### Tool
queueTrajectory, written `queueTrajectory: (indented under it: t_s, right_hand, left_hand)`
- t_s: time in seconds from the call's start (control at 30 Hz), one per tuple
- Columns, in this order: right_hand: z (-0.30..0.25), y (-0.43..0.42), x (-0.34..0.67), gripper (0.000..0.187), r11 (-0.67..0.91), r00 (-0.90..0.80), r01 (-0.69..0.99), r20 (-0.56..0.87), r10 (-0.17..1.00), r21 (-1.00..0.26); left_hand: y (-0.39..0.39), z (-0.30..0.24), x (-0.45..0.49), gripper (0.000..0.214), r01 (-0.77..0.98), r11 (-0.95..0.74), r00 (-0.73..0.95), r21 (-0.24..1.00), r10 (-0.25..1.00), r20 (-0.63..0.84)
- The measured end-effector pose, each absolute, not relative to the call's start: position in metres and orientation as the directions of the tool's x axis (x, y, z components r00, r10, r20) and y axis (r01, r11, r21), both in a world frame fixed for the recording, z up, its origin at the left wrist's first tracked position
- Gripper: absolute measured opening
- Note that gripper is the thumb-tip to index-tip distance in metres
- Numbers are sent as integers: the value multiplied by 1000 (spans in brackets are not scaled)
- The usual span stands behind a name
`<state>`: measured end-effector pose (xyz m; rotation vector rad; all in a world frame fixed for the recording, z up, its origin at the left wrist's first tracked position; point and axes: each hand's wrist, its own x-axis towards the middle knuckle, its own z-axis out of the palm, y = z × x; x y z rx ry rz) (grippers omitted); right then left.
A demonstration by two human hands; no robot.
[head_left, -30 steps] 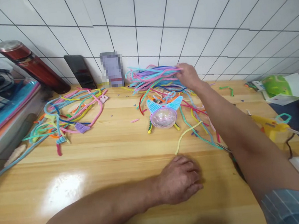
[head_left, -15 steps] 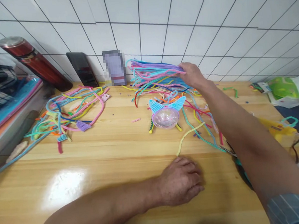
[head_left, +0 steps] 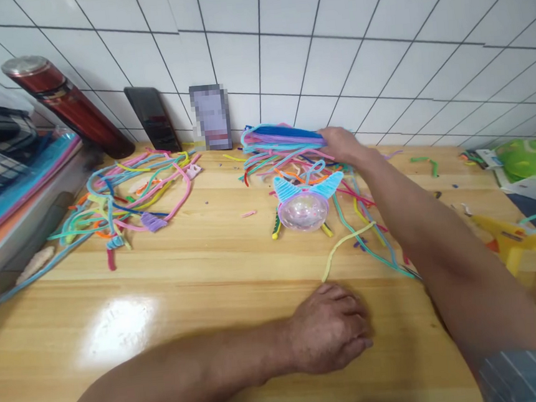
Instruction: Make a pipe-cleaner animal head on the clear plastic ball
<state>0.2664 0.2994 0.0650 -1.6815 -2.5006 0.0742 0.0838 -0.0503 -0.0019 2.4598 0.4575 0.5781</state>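
Observation:
Near the wall, my right hand [head_left: 341, 146] grips one end of a bundle of pipe cleaners [head_left: 285, 138] in blue, purple, pink and turquoise. The bundle lies level at the back of the table. My left hand [head_left: 333, 326] rests palm down with curled fingers; its palm side is hidden. Just beyond its knuckles ends a pale yellow pipe cleaner [head_left: 340, 249]. Between my hands stands a clear domed piece [head_left: 305, 213] with a purple rim, two blue ear shapes [head_left: 286, 188] and a blue loop on top.
Loose pipe cleaners [head_left: 148, 196] lie tangled at the left. A red thermos [head_left: 72, 108], a black phone [head_left: 154, 118] and a blurred-out screen [head_left: 212, 118] lean along the tiled wall. A yellow glue gun [head_left: 510, 236] is at the right, with a green package [head_left: 527, 159] behind it.
My right hand has lowered the bundle of pipe cleaners toward the table, and its strands lie closer together. My left hand keeps its place. The view has shifted slightly.

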Motion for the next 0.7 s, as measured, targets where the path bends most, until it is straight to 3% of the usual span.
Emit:
queueTrajectory:
  t_s: [0.17,0.33,0.53,0.7]
  right_hand:
    - [115,288,265,58,365,-350,913,109,931,-183]
    - [153,275,256,68,337,-320,933,136,938,-126]
    - [151,274,253,70,289,-283,957,131,950,-32]
    - [141,270,254,73,263,-256,963,103,961,-59]
  left_hand:
    - [-51,-4,84,36,191,-780,838,596,446,316]
    - [-51,-1,83,36,179,-781,836,598,441,326]
    - [-50,0,83,37,182,-797,833,576,436,340]
    - [-49,0,84,36,183,-789,841,586,435,323]
